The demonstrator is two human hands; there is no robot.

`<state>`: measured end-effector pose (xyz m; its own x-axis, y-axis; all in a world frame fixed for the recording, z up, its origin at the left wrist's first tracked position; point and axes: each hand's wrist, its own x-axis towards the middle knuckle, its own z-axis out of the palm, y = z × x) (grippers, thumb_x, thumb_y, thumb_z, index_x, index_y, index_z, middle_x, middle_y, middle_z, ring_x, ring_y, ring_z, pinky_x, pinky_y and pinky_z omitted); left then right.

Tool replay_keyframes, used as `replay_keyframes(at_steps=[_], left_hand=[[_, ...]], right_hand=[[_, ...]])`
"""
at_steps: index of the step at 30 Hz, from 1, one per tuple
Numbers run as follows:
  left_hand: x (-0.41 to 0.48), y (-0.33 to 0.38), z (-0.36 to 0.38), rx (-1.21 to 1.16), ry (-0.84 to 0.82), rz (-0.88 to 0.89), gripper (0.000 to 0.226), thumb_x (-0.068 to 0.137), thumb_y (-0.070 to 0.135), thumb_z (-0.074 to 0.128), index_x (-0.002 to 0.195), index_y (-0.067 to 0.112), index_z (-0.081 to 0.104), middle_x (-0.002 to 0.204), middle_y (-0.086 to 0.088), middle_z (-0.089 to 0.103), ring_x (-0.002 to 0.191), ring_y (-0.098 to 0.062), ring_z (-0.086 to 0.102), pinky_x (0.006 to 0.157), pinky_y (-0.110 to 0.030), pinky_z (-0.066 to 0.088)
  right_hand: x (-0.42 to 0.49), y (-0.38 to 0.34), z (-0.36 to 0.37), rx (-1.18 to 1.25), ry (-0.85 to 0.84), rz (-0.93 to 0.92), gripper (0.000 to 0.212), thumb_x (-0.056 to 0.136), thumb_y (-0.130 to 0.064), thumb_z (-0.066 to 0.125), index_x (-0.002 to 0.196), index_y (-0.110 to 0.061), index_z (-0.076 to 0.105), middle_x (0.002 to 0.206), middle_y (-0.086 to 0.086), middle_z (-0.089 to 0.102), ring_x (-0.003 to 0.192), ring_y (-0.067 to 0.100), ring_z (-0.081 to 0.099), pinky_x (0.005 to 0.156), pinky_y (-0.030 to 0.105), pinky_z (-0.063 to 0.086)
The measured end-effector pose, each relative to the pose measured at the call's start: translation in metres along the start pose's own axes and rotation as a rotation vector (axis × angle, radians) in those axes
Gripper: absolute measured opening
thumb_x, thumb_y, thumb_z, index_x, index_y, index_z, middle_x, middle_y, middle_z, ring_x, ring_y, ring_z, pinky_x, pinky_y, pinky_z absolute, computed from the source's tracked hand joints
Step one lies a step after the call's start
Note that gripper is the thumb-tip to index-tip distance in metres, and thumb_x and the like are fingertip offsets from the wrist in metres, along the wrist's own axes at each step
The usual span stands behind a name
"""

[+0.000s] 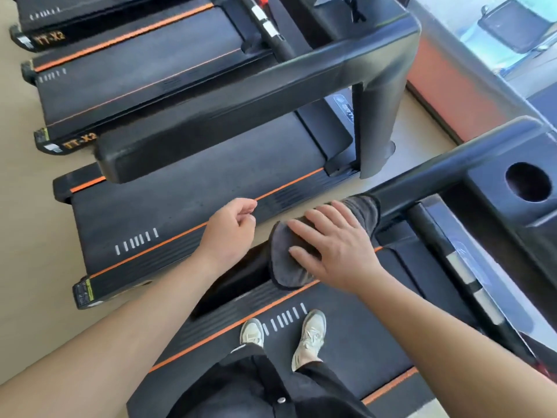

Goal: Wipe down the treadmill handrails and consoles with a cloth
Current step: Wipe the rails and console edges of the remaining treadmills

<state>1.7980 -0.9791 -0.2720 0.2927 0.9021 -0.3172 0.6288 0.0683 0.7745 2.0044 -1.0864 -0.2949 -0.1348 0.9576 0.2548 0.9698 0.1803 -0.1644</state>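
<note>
View from above, looking down at a person standing on a black treadmill (346, 351) with orange stripes along its belt. Two pale sneakers (310, 333) and black trousers show at the bottom.

A dark grey cloth (278, 251) is draped over the thick black handrail (437, 173) on the person's left side, about midway along the rail. It wraps across the top and hangs down both sides.

The right grip (334, 245), a bare hand, lies flat on top of the cloth with fingers straight and spread. It presses the cloth against the rail and is not curled around it.

The left grip (229, 227), also bare, hangs in the air just beside the cloth, over the gap between machines. Its fingers are loosely curled, released, and hold nothing. It touches neither cloth nor rail.

Up the rail, at the right edge, is the console (494, 203), dark, with a round cup holder (527, 182) sunk into it.

To the left stands a second treadmill (180, 200) of the same kind, its own wide black handrail (241, 116) crossing above its belt. More machines line up behind it on a beige floor (30, 206).
</note>
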Motion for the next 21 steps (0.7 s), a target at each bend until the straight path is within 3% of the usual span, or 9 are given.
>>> replay_keyframes(at_steps=[6, 10, 13, 17, 19, 21], left_hand=[[0.012, 0.053, 0.053, -0.012, -0.1, 0.065, 0.034, 0.102, 0.014, 0.052, 0.133, 0.022, 0.064, 0.127, 0.015, 0.065, 0.12, -0.002, 0.059, 0.107, -0.022, 0.043], [0.02, 0.055, 0.051, 0.027, -0.03, 0.034, 0.034, 0.102, 0.01, 0.05, 0.129, 0.021, 0.066, 0.123, 0.013, 0.067, 0.116, -0.003, 0.06, 0.101, -0.015, 0.042], [0.018, 0.039, 0.039, 0.067, 0.014, -0.034, 0.033, 0.101, 0.009, 0.05, 0.126, 0.02, 0.069, 0.122, 0.011, 0.069, 0.11, -0.003, 0.062, 0.089, -0.004, 0.038], [0.009, 0.018, 0.02, 0.098, 0.008, -0.1, 0.031, 0.101, 0.013, 0.052, 0.125, 0.022, 0.069, 0.12, 0.013, 0.069, 0.106, 0.004, 0.062, 0.09, -0.012, 0.041], [0.004, 0.007, 0.009, 0.109, 0.008, -0.114, 0.03, 0.101, 0.014, 0.052, 0.125, 0.022, 0.069, 0.12, 0.014, 0.069, 0.107, 0.004, 0.062, 0.091, -0.015, 0.041], [-0.001, -0.005, -0.001, 0.106, 0.004, -0.119, 0.03, 0.101, 0.014, 0.052, 0.125, 0.022, 0.069, 0.12, 0.014, 0.069, 0.108, 0.002, 0.062, 0.092, -0.015, 0.042]], right_hand=[[-0.013, 0.154, -0.038, -0.197, 0.053, 0.31, 0.042, 0.106, -0.043, 0.04, 0.108, -0.02, 0.074, 0.104, 0.006, 0.066, 0.114, 0.036, 0.056, 0.117, 0.047, 0.032], [0.007, 0.148, -0.031, -0.307, -0.099, 0.584, 0.054, 0.103, -0.04, 0.03, 0.089, -0.015, 0.076, 0.095, 0.011, 0.068, 0.11, 0.038, 0.052, 0.12, 0.053, 0.025], [0.009, 0.087, -0.016, -0.24, -0.03, 0.47, 0.047, 0.103, -0.035, 0.037, 0.075, -0.014, 0.071, 0.078, 0.009, 0.064, 0.09, 0.039, 0.056, 0.113, 0.059, 0.033], [0.008, 0.049, -0.003, -0.084, -0.041, 0.131, 0.041, 0.102, -0.045, 0.041, 0.081, -0.022, 0.068, 0.076, 0.003, 0.06, 0.078, 0.035, 0.057, 0.096, 0.049, 0.043], [0.016, 0.071, -0.005, -0.143, -0.058, 0.144, 0.047, 0.099, -0.053, 0.044, 0.074, -0.022, 0.07, 0.07, 0.003, 0.06, 0.072, 0.035, 0.058, 0.081, 0.044, 0.045], [0.025, 0.083, -0.009, -0.196, -0.089, 0.314, 0.056, 0.096, -0.055, 0.04, 0.07, -0.021, 0.076, 0.068, 0.004, 0.063, 0.073, 0.035, 0.059, 0.086, 0.043, 0.044]])
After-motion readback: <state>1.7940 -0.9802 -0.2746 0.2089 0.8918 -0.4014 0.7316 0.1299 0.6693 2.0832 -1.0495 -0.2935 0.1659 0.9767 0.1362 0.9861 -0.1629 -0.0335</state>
